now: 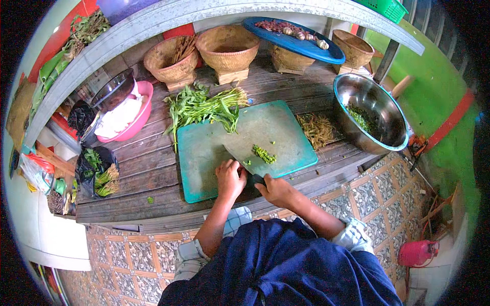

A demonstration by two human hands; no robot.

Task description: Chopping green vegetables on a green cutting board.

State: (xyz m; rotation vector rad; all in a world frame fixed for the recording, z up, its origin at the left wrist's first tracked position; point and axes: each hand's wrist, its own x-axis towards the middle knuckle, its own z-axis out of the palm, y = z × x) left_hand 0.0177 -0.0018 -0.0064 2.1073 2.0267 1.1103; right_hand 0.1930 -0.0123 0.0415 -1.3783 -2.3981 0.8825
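My right hand (278, 192) is closed around the dark handle of a kitchen knife (238, 157). The blade points up and left over a cutting board (203, 160) with a teal rim. Curled beside the blade, my left hand (230, 178) is at the board's near edge; whether its fingers hold anything is hidden. Right of the blade lies a small pile of chopped green stems (264, 154), with a few loose bits around it. A bunch of leafy greens (206, 105) rests across the board's far left corner.
On the wooden slatted table (134, 164), a steel bowl (383, 111) holding chopped greens and a heap of root trimmings (316, 130) are at right. Leftward are a pink basin (147, 111) and a black plastic bag (86, 172) of greens. Woven baskets (229, 46) and a blue tray (268, 40) with garlic line the back.
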